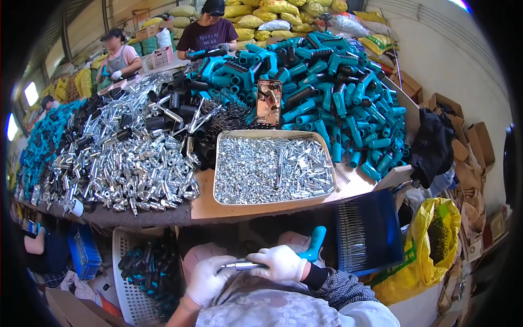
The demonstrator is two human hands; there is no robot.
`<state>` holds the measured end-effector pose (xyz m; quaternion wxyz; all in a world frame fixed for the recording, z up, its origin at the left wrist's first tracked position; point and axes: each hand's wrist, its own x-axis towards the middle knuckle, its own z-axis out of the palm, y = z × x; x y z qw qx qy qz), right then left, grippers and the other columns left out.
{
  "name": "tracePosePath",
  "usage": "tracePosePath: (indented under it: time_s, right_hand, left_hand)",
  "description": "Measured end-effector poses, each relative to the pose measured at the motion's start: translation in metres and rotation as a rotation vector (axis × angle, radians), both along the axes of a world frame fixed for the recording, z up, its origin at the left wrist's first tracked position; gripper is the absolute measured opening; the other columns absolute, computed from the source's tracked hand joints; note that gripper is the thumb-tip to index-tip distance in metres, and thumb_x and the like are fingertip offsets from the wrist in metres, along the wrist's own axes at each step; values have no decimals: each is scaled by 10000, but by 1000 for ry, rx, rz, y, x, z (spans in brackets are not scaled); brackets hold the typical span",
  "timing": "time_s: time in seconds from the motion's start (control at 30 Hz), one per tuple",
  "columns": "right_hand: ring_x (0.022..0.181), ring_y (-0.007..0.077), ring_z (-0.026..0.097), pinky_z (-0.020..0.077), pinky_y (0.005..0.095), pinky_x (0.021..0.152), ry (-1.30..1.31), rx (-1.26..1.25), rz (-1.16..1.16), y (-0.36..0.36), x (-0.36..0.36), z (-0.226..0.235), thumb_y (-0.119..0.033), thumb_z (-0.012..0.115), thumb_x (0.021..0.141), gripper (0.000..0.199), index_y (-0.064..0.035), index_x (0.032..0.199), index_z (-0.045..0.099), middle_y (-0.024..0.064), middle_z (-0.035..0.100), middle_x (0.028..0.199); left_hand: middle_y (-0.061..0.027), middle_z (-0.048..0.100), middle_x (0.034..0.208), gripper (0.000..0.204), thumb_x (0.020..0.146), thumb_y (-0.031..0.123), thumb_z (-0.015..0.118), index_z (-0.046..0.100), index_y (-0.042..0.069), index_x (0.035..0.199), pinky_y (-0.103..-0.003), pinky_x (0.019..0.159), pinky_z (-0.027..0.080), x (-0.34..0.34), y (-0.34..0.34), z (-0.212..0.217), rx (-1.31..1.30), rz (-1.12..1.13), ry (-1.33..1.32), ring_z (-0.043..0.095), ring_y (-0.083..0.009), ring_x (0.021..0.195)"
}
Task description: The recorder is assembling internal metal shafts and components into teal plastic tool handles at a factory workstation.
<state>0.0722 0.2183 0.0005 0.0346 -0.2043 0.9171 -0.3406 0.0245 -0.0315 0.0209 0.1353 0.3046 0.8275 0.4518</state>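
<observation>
Both my hands wear white gloves and meet low in front of my body. My left hand is closed at the left end of a short silver metal shaft. Wrapped round the shaft's other end is my right hand. A teal pistol-shaped plastic handle sticks out beyond my right hand, its lower part hidden behind the glove. Whether handle and shaft are joined I cannot tell. Ahead on the table, a cream tray holds many small silver metal parts, and a phone stands behind it.
Teal handles heap up at the back right; silver metal fittings pile up at the left. Beside my right arm lies a blue tray of thin rods, near a yellow sack. A white basket stands lower left. Two people work across the table.
</observation>
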Motion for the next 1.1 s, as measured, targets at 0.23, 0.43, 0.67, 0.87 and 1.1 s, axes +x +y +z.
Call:
tracePosePath:
  time_s: [0.23,0.43,0.67,0.87,1.1]
  right_hand:
    - [802,372,687,558,457,709,3,36,-48,5,-1,1,-381,682,896,417,-108,1210,671,158,690,892]
    - [817,374,689,560,452,723,-21,-83,-10,11,-5,3,-378,685,895,418,-105,1211,672,161,696,908]
    - [860,371,695,557,432,766,-74,-175,64,20,-13,-5,-370,680,920,443,-42,1218,658,188,707,977]
    - [942,231,632,500,363,903,-310,-1140,-38,16,-9,2,-344,639,966,389,29,1077,648,105,666,988]
    - [680,207,555,477,413,762,-154,-1613,-661,31,-19,-60,-408,585,1001,283,-161,872,536,-4,549,738]
  left_hand:
    - [-110,696,1075,209,819,168,742,753,88,1011,-397,878,536,4,11,3,3,193,138,657,-356,1016]
    - [-87,690,1089,185,819,146,725,761,111,997,-451,891,523,-5,9,17,2,-141,564,612,-344,1066]
    - [-172,713,1015,280,778,85,771,704,4,1037,-352,772,555,-5,15,11,52,17,179,707,-315,888]
    - [-199,651,1269,858,727,359,864,483,35,1425,-422,890,545,-8,24,-11,267,-6,-68,688,-379,1033]
    - [-138,691,842,502,751,292,818,683,55,1172,-435,684,526,-28,-9,-10,88,-224,363,674,-333,747]
